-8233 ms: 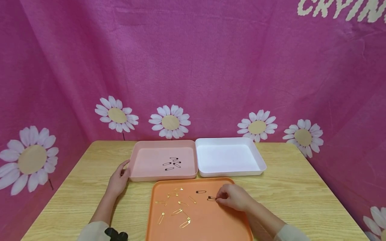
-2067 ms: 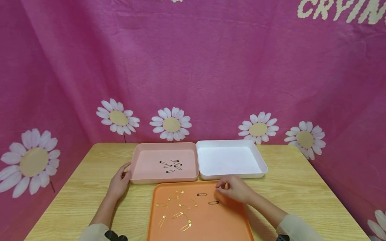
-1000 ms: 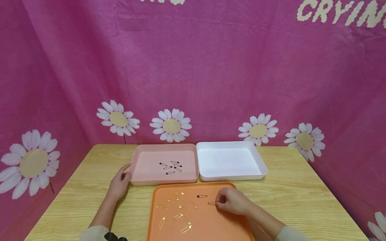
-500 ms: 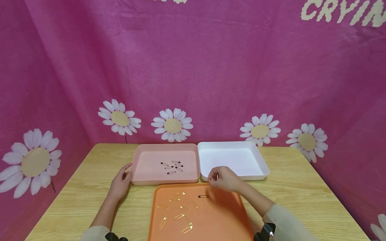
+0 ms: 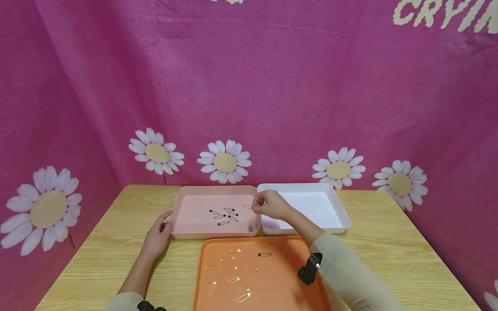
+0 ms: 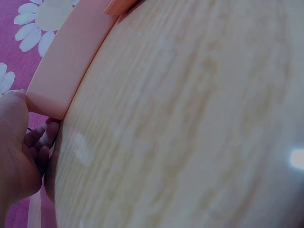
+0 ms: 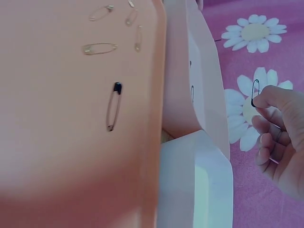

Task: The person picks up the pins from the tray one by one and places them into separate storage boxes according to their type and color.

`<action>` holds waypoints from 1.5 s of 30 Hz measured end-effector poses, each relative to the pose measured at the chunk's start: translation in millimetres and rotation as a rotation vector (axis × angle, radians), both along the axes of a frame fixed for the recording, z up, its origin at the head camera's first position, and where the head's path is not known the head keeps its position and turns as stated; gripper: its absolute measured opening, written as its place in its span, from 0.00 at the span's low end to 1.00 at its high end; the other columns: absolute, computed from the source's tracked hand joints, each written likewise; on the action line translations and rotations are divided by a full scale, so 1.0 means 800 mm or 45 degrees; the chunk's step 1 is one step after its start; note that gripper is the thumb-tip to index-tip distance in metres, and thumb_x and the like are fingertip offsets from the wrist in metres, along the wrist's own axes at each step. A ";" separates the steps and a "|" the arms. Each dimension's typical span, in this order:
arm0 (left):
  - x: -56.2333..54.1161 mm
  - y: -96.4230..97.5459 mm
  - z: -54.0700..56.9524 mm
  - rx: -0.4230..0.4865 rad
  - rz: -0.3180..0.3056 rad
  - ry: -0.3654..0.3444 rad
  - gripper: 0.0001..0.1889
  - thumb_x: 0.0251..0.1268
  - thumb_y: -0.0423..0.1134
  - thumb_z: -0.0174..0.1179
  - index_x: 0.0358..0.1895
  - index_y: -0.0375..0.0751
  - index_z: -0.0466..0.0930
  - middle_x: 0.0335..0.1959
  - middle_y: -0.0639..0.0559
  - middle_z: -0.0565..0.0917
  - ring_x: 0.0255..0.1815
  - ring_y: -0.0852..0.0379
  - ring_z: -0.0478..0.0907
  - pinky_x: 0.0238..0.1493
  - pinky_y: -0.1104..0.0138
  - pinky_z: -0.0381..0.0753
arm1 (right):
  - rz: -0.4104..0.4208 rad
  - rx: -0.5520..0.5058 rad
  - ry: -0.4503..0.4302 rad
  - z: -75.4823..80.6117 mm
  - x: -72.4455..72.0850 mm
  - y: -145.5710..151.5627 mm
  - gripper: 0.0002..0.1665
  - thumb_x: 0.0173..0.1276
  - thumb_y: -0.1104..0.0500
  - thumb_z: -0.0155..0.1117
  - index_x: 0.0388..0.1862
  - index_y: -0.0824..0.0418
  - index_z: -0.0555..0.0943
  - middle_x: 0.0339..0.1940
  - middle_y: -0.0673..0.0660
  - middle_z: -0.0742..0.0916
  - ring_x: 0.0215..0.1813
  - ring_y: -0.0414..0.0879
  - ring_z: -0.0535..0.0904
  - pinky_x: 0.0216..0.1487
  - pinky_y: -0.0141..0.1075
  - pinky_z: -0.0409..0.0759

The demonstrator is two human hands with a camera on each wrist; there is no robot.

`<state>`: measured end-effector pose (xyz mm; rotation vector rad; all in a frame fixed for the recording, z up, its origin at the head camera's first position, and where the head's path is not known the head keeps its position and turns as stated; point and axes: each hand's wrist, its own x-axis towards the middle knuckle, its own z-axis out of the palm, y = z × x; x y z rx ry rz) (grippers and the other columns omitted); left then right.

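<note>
A black safety pin [image 7: 255, 92] is pinched between the thumb and forefinger of my right hand [image 5: 271, 204]. The hand is over the line where the pink tray [image 5: 188, 224] and white tray [image 5: 307, 230] meet, with the pin above the pink tray's right side. Several black safety pins [image 5: 223, 223] lie in the pink tray. My left hand [image 5: 157, 237] rests against the pink tray's left side, its fingertips at the wall. On the orange tray [image 5: 280, 285] in front lie one black safety pin [image 5: 264, 255] and several gold safety pins [image 5: 243, 297].
The trays stand on a wooden table [image 5: 389, 250], pink and white side by side at the back, orange nearer. A magenta cloth [image 5: 272, 86] with printed daisies hangs behind. A black wrist camera [image 5: 310, 268] on the right sleeve overlaps the orange tray in the head view.
My right hand has picked up a black safety pin from the orange tray and moved it back and left to the pink tray. Earlier, another black pin joined those there. My left hand stays put.
</note>
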<state>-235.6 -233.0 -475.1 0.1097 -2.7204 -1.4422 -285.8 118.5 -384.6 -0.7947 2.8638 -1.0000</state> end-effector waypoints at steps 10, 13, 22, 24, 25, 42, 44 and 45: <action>-0.003 0.000 -0.003 -0.009 0.009 0.003 0.24 0.75 0.45 0.39 0.70 0.45 0.57 0.54 0.32 0.75 0.56 0.42 0.71 0.58 0.52 0.67 | -0.080 0.048 -0.016 -0.001 -0.039 -0.027 0.04 0.53 0.61 0.63 0.24 0.60 0.83 0.19 0.48 0.81 0.24 0.38 0.69 0.28 0.29 0.69; -0.003 0.001 -0.004 -0.005 0.011 0.008 0.24 0.74 0.44 0.40 0.70 0.45 0.58 0.54 0.32 0.76 0.55 0.42 0.72 0.57 0.53 0.67 | -0.103 0.057 -0.032 -0.006 -0.047 -0.033 0.04 0.53 0.62 0.62 0.23 0.61 0.83 0.19 0.48 0.80 0.24 0.38 0.69 0.27 0.29 0.68; -0.001 0.004 -0.002 0.001 0.005 0.027 0.24 0.74 0.43 0.40 0.70 0.44 0.59 0.53 0.33 0.77 0.54 0.43 0.72 0.56 0.54 0.68 | -0.216 0.119 -0.080 -0.020 -0.056 -0.049 0.04 0.53 0.61 0.63 0.24 0.60 0.83 0.22 0.49 0.82 0.25 0.41 0.71 0.27 0.31 0.70; -0.001 0.004 0.000 0.002 0.007 0.034 0.23 0.74 0.43 0.41 0.69 0.44 0.59 0.53 0.32 0.77 0.54 0.43 0.73 0.56 0.54 0.68 | -0.240 0.141 -0.075 -0.023 -0.057 -0.053 0.04 0.52 0.60 0.63 0.24 0.59 0.83 0.23 0.50 0.83 0.26 0.41 0.72 0.27 0.32 0.71; -0.001 0.004 0.000 0.000 0.008 0.036 0.23 0.74 0.43 0.41 0.69 0.43 0.59 0.53 0.32 0.77 0.54 0.43 0.73 0.56 0.54 0.68 | -0.253 0.152 -0.078 -0.024 -0.058 -0.055 0.04 0.53 0.60 0.63 0.25 0.59 0.83 0.24 0.50 0.83 0.27 0.41 0.72 0.28 0.32 0.71; -0.002 0.000 0.001 -0.010 0.021 -0.008 0.24 0.74 0.44 0.40 0.70 0.45 0.59 0.53 0.33 0.76 0.56 0.42 0.72 0.58 0.52 0.67 | -0.448 0.157 -0.232 -0.046 -0.061 -0.080 0.08 0.58 0.57 0.65 0.20 0.57 0.83 0.24 0.49 0.82 0.28 0.43 0.75 0.29 0.33 0.72; -0.003 -0.001 0.000 -0.014 0.021 -0.011 0.24 0.73 0.44 0.40 0.70 0.45 0.59 0.54 0.33 0.76 0.56 0.42 0.72 0.58 0.52 0.67 | -0.460 0.151 -0.248 -0.048 -0.061 -0.083 0.09 0.58 0.57 0.65 0.20 0.57 0.83 0.23 0.49 0.83 0.28 0.43 0.75 0.30 0.34 0.73; -0.003 -0.001 0.000 -0.018 0.021 -0.010 0.24 0.73 0.44 0.40 0.70 0.45 0.59 0.54 0.33 0.76 0.56 0.42 0.72 0.58 0.52 0.67 | -0.467 0.148 -0.252 -0.049 -0.062 -0.085 0.09 0.58 0.57 0.65 0.19 0.56 0.83 0.23 0.49 0.83 0.29 0.44 0.76 0.30 0.34 0.74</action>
